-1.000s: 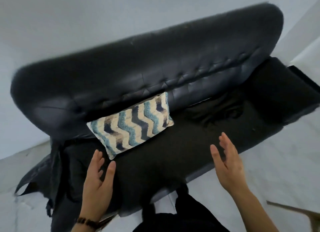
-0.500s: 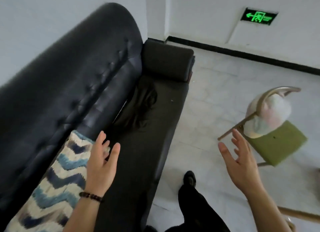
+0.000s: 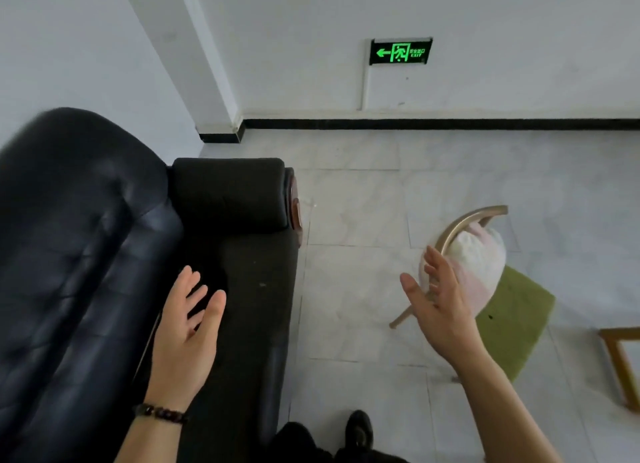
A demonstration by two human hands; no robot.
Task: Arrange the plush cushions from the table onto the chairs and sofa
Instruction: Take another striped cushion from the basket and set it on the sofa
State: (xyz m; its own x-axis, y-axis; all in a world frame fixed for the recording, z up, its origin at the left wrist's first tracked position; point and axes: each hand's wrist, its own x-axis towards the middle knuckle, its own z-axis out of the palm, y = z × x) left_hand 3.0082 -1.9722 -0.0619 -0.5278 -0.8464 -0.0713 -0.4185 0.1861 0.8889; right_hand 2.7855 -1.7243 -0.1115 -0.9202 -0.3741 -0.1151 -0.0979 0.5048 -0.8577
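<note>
A black leather sofa [image 3: 79,255] fills the left of the view, its dark seat and padded armrest [image 3: 228,192] running toward the wall. My left hand [image 3: 187,331] hovers over the seat, fingers straight, holding nothing. My right hand [image 3: 440,307] is raised over the floor, palm turned left, fingers spread and empty. Behind it a white and pink plush cushion [image 3: 478,265] leans against the curved back of a chair with a green seat [image 3: 516,320]. The zigzag cushion is out of view.
Pale tiled floor [image 3: 356,289] lies between sofa and chair. A wooden frame [image 3: 620,365] stands at the right edge. A white wall with a black skirting and a green exit sign [image 3: 400,51] closes the far side. My dark shoe [image 3: 358,431] is at the bottom.
The view has swung right, away from the sofa's middle. The zigzag cushion has left the frame and the chair with the plush cushion has come in. Both hands stay open and empty.
</note>
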